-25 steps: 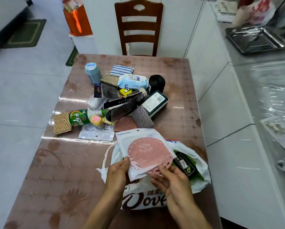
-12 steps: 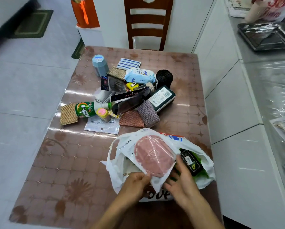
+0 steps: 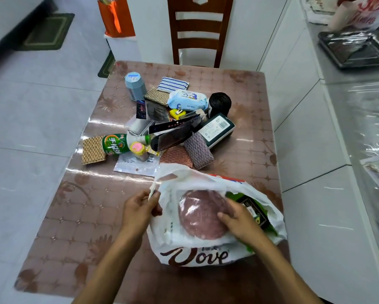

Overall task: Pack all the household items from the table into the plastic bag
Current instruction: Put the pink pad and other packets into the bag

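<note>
While the white plastic bag's [image 3: 206, 249] mouth is held wide by its handle, pinched in the left hand [image 3: 140, 208], the round pink pad in clear packaging [image 3: 200, 215] is pressed inside under the right hand [image 3: 239, 218], judged to seat it. Beyond, 1 heap of unpacked household items [image 3: 173, 128] waits mid-table; bare patterned table [image 3: 78, 216] lies to the left.

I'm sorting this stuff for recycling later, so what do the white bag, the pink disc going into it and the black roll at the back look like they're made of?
The white bag looks like thin glossy plastic film: it crumples and lets light through. The pink disc seems to be soft rubbery silicone, matte, sealed in a clear shiny plastic sleeve. The black roll is probably rolled thin plastic, perhaps bin bags, though that is uncertain.
</note>
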A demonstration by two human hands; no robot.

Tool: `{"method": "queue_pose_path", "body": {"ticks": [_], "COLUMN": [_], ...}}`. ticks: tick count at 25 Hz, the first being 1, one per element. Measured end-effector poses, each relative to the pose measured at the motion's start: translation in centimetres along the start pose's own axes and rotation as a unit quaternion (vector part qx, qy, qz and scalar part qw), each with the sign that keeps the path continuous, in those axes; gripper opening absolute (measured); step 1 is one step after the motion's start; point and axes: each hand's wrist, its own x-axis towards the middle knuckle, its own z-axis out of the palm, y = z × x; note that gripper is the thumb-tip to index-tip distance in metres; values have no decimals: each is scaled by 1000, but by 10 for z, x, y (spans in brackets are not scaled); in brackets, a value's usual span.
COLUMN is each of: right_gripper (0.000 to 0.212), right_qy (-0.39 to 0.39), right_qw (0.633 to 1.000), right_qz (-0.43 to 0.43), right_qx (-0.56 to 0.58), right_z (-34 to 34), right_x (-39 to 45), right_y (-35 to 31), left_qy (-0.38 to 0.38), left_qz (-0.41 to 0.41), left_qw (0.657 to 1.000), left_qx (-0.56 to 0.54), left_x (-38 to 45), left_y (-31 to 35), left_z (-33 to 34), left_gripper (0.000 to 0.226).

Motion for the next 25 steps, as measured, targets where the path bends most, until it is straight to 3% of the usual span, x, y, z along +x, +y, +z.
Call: {"method": "queue_pose_path", "body": {"ticks": [2,3,5,7,9,11,14,16,17,19,20,22,25], "right_gripper": [9,10,42,65,75,70,31,30,29,26,25,26,39], "right_qy": [-49,-53,-49,-95,-202,-271,-189,-116,-123,-212,-241,-233,-137], "right_qw": [989,976,930,874,829,799,824,835,851,913,921,894,855], "right_qz": [36,53,88,101,107,81,-83,-258,-299,-219,-153,-88,-28], "right_qx": [-134,-206,-355,-465,-511,-530,-528,-471,-414,-272,-265,-372,-500], "right_z": [20,24,20,4,-14,-22,-23,-27,-28,-38,-43,-52,-59], "right_x": [7,7,-2,-15,-29,-38,-52,-62,-68,-75,-76,-77,-81], "right_y": [-15,-20,-23,-14,2,14,4,-10,-19,-26,-26,-23,-23], "left_qy": [-22,-39,-70,-76,-86,-103,-131,-139,-142,-147,-146,-112,-59], "left_qz": [24,46,86,83,63,59,83,102,107,111,114,134,171], "left_qw": [991,985,982,986,986,983,981,978,975,972,973,981,984], "left_qx": [-131,-163,-155,-120,-126,-137,-121,-121,-130,-144,-140,-82,10], "left_x": [-3,-5,-7,-6,-6,-8,-11,-14,-15,-16,-17,-17,-21], "left_y": [26,38,57,60,57,55,55,55,56,59,60,58,51], "left_z": [0,-1,-5,-6,0,7,15,17,16,13,14,20,40], "left_gripper": [10,10,7,9,13,15,14,15,17,21,20,13,9]}}
